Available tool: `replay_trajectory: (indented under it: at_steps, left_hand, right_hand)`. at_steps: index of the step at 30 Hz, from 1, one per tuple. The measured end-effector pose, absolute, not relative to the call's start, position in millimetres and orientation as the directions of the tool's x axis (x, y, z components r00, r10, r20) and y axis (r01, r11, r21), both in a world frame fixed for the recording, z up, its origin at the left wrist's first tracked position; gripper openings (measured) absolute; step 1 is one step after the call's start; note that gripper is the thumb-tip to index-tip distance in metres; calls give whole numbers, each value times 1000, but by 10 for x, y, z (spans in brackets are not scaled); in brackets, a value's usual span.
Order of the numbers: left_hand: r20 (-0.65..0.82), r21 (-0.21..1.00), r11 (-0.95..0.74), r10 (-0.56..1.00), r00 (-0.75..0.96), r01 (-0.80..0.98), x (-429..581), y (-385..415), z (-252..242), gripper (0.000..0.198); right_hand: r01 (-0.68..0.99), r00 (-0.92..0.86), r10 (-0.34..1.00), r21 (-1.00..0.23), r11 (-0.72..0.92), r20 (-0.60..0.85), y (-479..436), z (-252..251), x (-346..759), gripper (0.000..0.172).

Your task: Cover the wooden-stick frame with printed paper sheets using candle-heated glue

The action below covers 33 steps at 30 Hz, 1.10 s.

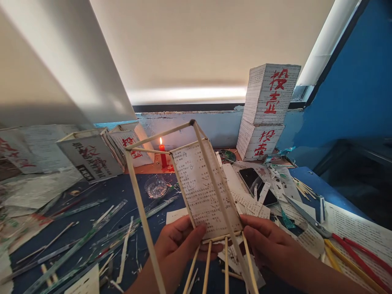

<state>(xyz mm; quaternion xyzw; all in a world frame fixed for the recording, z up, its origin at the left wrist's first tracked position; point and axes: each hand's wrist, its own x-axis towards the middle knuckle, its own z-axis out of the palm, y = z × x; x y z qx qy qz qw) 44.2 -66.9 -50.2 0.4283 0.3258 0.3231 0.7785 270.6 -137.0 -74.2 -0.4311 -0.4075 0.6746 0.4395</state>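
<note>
Between my two hands is a box-shaped frame of thin wooden sticks (139,206), tilted above the table. One of its sides is covered by a sheet of printed paper (199,183) with handwritten marks. My left hand (180,241) grips the lower left edge of that side, thumb on the paper. My right hand (266,237) pinches the lower right corner near the sticks. Several bare sticks run from the paper's lower edge toward me. Behind the frame a lit red candle (163,157) stands upright near the wall.
Paper-covered boxes with red characters stand stacked at the right (263,122), and others sit at the left (92,157). Scissors (324,230), yellow-handled pliers (346,259), a phone (257,185) and paper scraps lie at the right. Plastic strips (82,224) and sticks litter the blue table's left.
</note>
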Motion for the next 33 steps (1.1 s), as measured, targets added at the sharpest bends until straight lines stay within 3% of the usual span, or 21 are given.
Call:
replay_trajectory:
  at_steps: [14,21,27,33]
  left_hand:
    - [-222,899,400,770,599,-181,468,-725,-423,32]
    - [-207,910,387,737,644,-150,445,-743,-411,34]
    - [-232,908,402,717,658,-117,457,-766,-415,37]
    - [-249,917,393,706,663,-74,460,-794,-421,38]
  right_hand:
    - [-273,-241,953,-929,-251,-186,-1368,-678,2699,42]
    - [-236,-138,956,-929,-285,-258,-1378,-666,2692,47]
    - [-295,-216,959,-924,-242,-182,-1373,-626,2688,40]
    - [-243,-118,982,-954,-174,-149,-1351,-700,2698,40]
